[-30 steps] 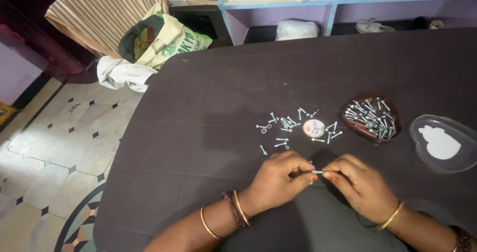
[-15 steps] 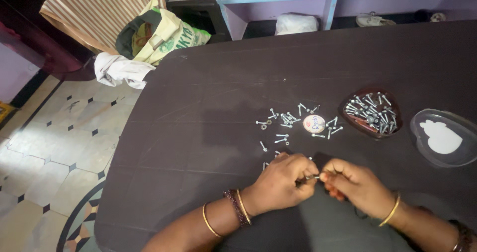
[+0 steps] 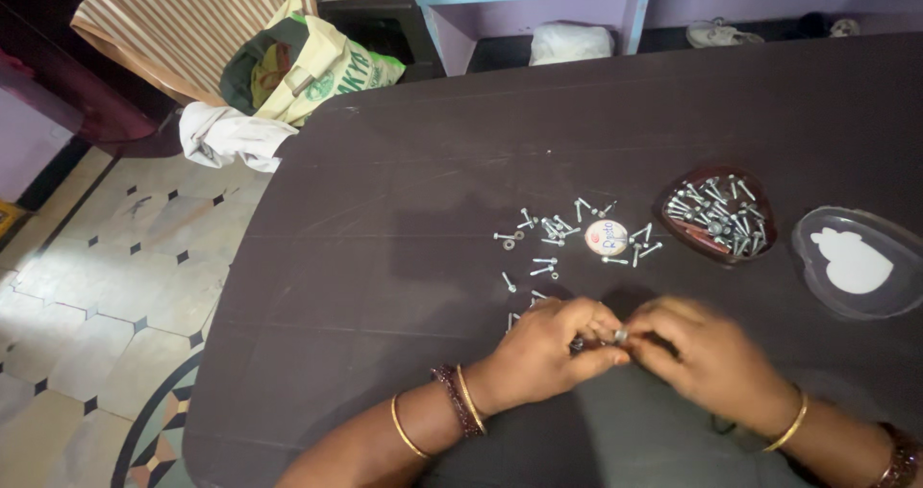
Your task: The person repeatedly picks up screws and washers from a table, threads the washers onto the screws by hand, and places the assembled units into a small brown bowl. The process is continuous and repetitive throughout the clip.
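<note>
Midway, judging by the piles; heart-shaped dark dish point(image 3: 713, 248) of shiny metal screws near the tabletop's right edge, loose screws point(image 3: 562, 233) scattered mid-table around a round white cap point(image 3: 606, 237); left hand point(image 3: 544, 351) and right hand point(image 3: 710, 361) pinched together on 1 small screw point(image 3: 620, 335) near the front edge; clear plastic lid point(image 3: 856, 262) beside the dish.

Dark table point(image 3: 404, 161): loose screws point(image 3: 553, 233), round white disc point(image 3: 606, 237), heart-shaped dish point(image 3: 716, 214), clear lid point(image 3: 856, 262).

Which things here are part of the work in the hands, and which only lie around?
In use:
left hand
right hand
small screw between them
loose screws
dish of screws

Lying about:
clear lid
round cap
bag
white cloth
</note>
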